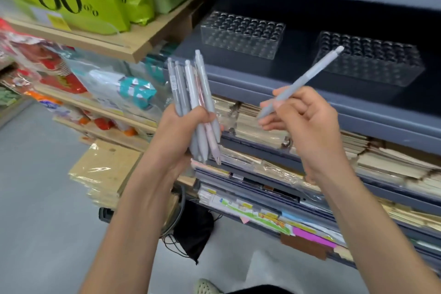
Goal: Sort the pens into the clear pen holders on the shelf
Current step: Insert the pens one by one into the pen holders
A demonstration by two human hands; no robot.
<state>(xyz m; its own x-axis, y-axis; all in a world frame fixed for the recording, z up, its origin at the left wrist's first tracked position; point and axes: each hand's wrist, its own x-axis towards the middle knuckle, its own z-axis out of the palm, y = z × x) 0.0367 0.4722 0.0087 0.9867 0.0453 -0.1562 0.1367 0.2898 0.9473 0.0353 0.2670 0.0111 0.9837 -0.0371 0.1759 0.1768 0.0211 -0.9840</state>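
- The left hand [181, 126] curls round a bunch of pens [191, 88], held upright before the shelf's [241, 82] left end.
- The right hand [307, 124] pinches one pen [307, 76] in thumb and fingertips, its cap tilted toward the right holder [372, 62] without touching it.
- The left holder [241, 37] stands well apart from the right holder, with bare shelf between; both sit back from the front lip.
- The shelf's back is lost in shadow, and the pens in the bunch overlap too much to count.

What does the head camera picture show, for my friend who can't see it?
The left hand grips a bundle of pens while the right hand pinches one grey pen. Behind them, two empty clear pen holders sit on a dark shelf.
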